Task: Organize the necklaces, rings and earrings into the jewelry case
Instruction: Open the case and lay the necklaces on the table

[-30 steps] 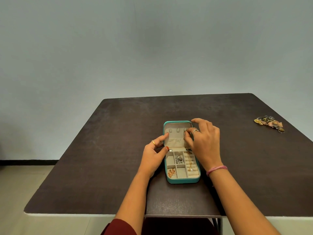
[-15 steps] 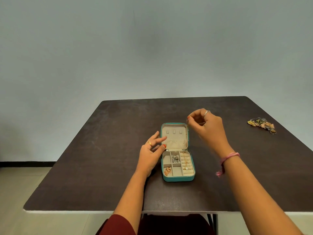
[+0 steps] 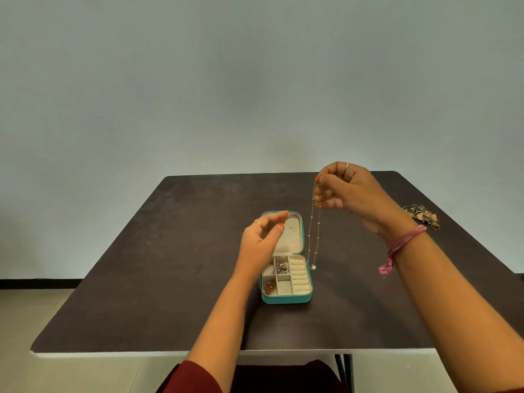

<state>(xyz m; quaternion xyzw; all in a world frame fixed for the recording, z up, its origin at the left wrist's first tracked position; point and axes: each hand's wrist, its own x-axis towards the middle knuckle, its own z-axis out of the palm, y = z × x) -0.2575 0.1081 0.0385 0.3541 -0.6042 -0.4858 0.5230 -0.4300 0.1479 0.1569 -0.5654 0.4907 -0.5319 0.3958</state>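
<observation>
A small teal jewelry case (image 3: 285, 299) lies open in the middle of the dark table, its beige lid flat behind the tray. The tray holds a silver chain and a few gold pieces in its left compartments, with ring rolls on the right. My right hand (image 3: 347, 190) is raised right of the case, pinching a thin beaded gold necklace (image 3: 314, 236) that hangs down beside the case's right edge, its small pendant near the table. My left hand (image 3: 262, 236) hovers over the lid with loosely curled fingers and holds nothing.
A heap of mixed jewelry (image 3: 421, 215) lies near the table's right edge, behind my right wrist. The dark table (image 3: 170, 265) ends at a pale front edge close to me; a plain grey wall stands behind it.
My right hand has risen from the case lid up and to the right, drawing the necklace out so it hangs free. My left hand has lifted off the case's left edge.
</observation>
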